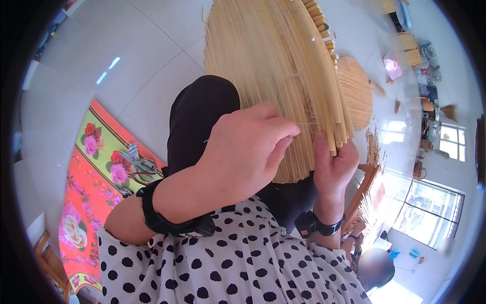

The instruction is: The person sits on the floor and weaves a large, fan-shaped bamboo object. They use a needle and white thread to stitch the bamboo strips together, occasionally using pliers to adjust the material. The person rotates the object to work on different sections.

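Observation:
A long, tan mat of thin reed stalks (253, 55) lies across my knees, with a row of thicker stalks (329, 96) along its right side. My left hand (250, 147) reaches over the near part of the mat, its thumb and forefinger pinched on a thin pale thread (307, 123) that runs to the stalks. Whether a needle is in the pinch is too small to tell. At the near right edge, my right hand (336, 164) grips the ends of the thicker stalks, with the thumb on top and the fingers curled beneath.
On the left floor, a flowered red and green cloth (83, 202) carries grey-handled scissors (143, 167). A second, rounded reed mat (354, 91) lies beyond my work, near scattered stalk scraps (373, 144). Another person (375, 267) sits at the lower right.

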Motion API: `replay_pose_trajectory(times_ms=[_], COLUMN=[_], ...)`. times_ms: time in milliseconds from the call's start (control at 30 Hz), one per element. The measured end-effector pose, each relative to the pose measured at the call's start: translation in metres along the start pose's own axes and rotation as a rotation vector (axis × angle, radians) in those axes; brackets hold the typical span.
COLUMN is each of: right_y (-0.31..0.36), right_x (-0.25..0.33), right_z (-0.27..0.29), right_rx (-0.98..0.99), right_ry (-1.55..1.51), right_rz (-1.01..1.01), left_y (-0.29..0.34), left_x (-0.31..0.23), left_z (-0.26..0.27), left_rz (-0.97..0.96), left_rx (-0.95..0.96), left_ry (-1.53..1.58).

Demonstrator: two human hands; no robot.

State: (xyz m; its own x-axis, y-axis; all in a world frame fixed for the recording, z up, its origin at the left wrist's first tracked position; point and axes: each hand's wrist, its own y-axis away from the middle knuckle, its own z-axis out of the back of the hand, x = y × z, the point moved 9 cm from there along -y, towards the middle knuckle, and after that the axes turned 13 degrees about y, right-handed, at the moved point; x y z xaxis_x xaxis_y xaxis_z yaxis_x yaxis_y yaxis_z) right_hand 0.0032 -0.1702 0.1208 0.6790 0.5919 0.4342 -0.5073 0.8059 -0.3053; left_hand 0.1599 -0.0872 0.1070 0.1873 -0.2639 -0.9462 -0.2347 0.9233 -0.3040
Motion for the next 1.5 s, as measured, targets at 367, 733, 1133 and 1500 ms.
replay_pose_trajectory(times_ms=[367,733,1133,1500], right_y=[0.002,0.004,0.007,0.009], right_x=[-0.009,-0.007,-0.005,-0.006], right_z=[0.0,0.0,0.002,0.002], right_rx=[0.003,0.002,-0.01,-0.006], right_ry=[0.049,0.026,0.023,0.054], right_rz=[-0.03,-0.036,-0.011,-0.027], left_y=[-0.011,-0.013,-0.012,-0.013], left_x=[0.004,0.006,0.008,0.005], left_z=[-0.007,-0.013,-0.016,-0.016], left_rz=[-0.021,0.001,0.013,0.007], left_rx=[-0.027,-0.002,0.017,0.015], left_ry=[0.014,-0.009,-0.037,-0.038])
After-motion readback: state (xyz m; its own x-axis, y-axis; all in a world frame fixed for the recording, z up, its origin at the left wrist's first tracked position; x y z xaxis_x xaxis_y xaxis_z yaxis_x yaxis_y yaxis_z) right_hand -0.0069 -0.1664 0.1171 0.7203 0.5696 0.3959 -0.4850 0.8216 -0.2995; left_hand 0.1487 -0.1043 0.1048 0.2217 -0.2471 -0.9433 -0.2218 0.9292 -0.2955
